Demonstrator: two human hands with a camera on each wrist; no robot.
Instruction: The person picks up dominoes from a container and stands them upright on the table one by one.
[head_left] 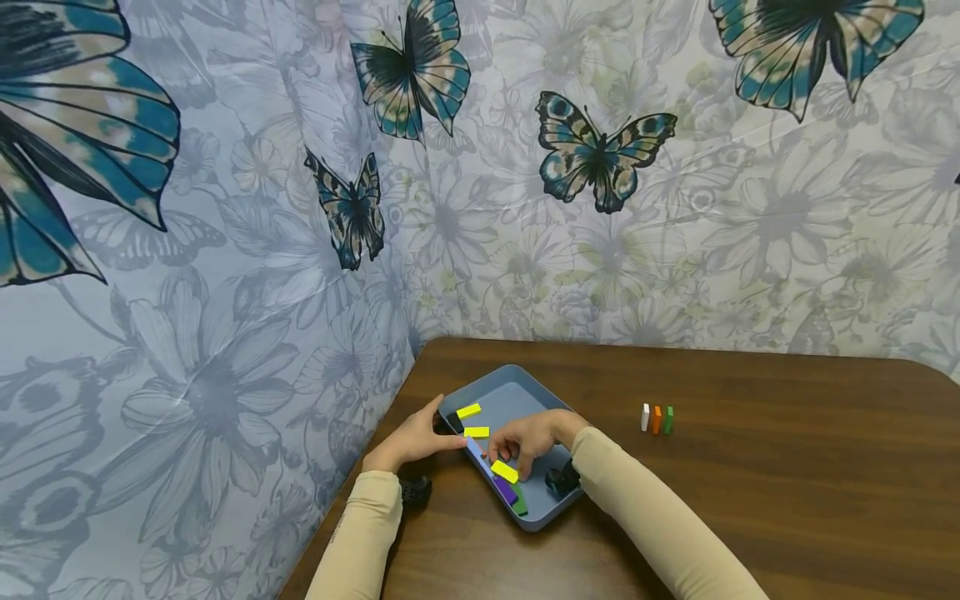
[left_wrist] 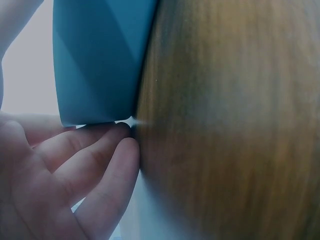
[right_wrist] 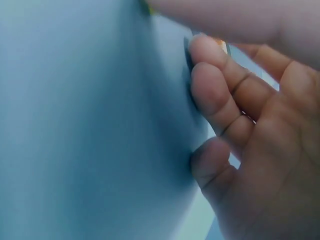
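Observation:
A blue-grey tray [head_left: 546, 518] lies slantwise on the table. My left hand [head_left: 411, 442] grips its left side, thumb on the rim; in the left wrist view the fingers [left_wrist: 100, 170] press against the tray's outer wall [left_wrist: 100, 60]. My right hand [head_left: 528, 440] reaches into the tray and pinches a yellow block [head_left: 505, 472] near the left wall. Purple [head_left: 506, 490] and green [head_left: 520, 502] blocks lie just below it. Another two yellow blocks, one upper [head_left: 468, 411] and one lower [head_left: 476, 432], lie closer to my left hand. In the right wrist view the fingers [right_wrist: 210, 90] are curled near the tray floor.
On the table [head_left: 750, 483], right of the tray, stand a white block [head_left: 645, 417], an orange block [head_left: 657, 420] and a green block [head_left: 669, 421] in a short row. A patterned butterfly wall [head_left: 487, 275] rises behind the table's far and left edges.

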